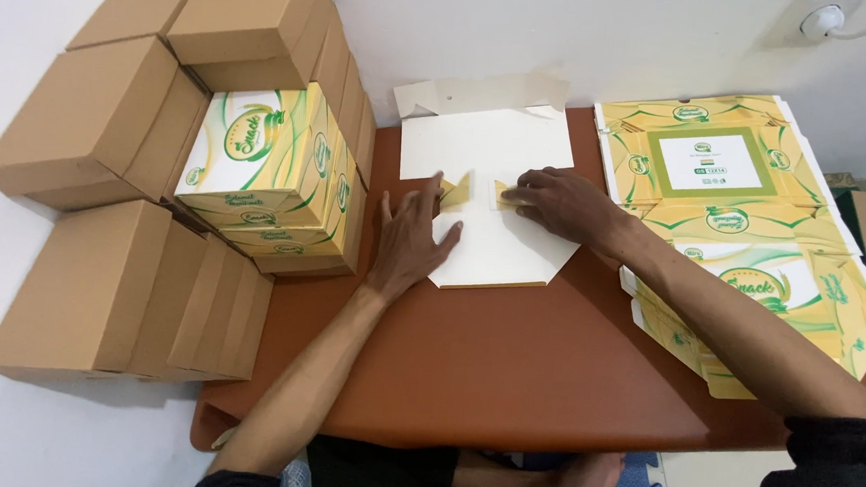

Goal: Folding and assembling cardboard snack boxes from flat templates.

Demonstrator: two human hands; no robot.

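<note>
Head view, looking down: a flat white box blank (pixel 491 202) lies unfolded, plain side up, at the middle of the brown table (pixel 505 368), its far flaps reaching toward the wall at 12 o'clock. Two small yellow tabs (pixel 456 192) stand up at its centre. The left hand (pixel 411 240) lies flat on the blank's 9 o'clock edge, fingers spread, pressing rather than gripping. The right hand (pixel 561 203) comes in from 3 o'clock, fingertips pressed together on the right-hand tab; whether it truly pinches the tab I cannot tell. At 3 o'clock, a stack of flat printed yellow blanks (pixel 745 223) rests on the table. At 9 o'clock sit folded yellow boxes (pixel 268 163), with plain brown cartons (pixel 99 133) piled around them.
</note>
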